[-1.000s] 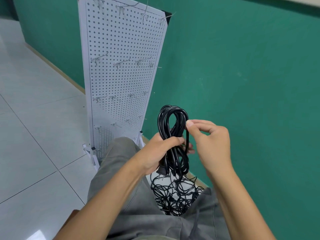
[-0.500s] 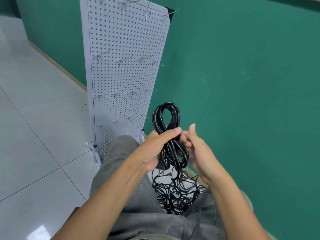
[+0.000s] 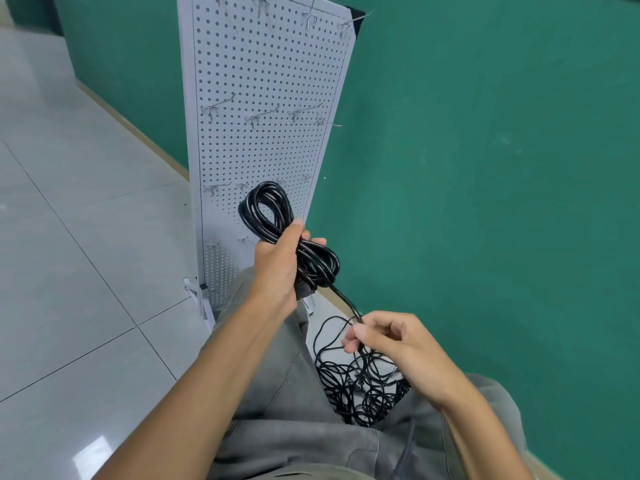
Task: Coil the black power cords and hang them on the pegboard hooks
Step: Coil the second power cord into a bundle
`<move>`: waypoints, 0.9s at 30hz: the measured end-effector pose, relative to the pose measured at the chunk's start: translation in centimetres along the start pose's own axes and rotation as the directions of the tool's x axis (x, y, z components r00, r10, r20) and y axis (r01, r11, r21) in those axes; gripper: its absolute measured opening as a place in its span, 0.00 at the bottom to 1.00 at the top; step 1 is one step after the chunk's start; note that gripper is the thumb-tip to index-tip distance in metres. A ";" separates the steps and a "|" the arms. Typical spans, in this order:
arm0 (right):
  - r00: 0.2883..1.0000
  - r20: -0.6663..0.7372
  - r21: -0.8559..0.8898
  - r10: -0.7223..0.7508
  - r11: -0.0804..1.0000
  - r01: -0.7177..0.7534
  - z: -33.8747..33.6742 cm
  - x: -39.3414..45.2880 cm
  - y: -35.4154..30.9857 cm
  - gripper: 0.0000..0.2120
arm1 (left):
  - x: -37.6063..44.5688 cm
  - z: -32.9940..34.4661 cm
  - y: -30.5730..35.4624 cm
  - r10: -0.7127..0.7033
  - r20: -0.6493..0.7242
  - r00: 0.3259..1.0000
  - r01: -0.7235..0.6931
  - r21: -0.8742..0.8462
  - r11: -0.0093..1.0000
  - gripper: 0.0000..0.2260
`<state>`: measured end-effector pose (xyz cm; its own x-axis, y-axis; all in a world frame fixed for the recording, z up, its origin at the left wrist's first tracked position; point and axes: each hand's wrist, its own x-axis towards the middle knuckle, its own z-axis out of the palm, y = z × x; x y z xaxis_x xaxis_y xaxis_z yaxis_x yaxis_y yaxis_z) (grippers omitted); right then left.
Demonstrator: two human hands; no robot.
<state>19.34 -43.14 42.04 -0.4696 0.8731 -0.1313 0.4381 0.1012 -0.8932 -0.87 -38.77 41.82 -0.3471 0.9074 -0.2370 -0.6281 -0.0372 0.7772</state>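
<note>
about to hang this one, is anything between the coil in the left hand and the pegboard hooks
Nothing visible blocks it: the coiled cord in the left hand is already in front of the pegboard, whose hooks are bare. But its loose tail runs down to the right hand, which pinches it.

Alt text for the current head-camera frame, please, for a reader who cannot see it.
The left hand grips a coiled black power cord while the right hand pinches its loose tail. Behind stands a white perforated pegboard with bare metal hooks; a tangle of black cords lies on the floor by a green wall.
</note>
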 end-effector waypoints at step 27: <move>0.916 -0.352 -0.092 -0.191 0.981 0.169 -4.2 0.5 -5.8 0.29 | -4.1 1.9 -1.9 -0.354 0.685 0.637 0.227 0.272 0.935 0.12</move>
<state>19.78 -41.30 48.98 -0.2442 0.9486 0.2014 0.4212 0.2908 -0.8591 3.08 -41.63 42.41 0.4786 0.8776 -0.0269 -0.4765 0.2853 0.8316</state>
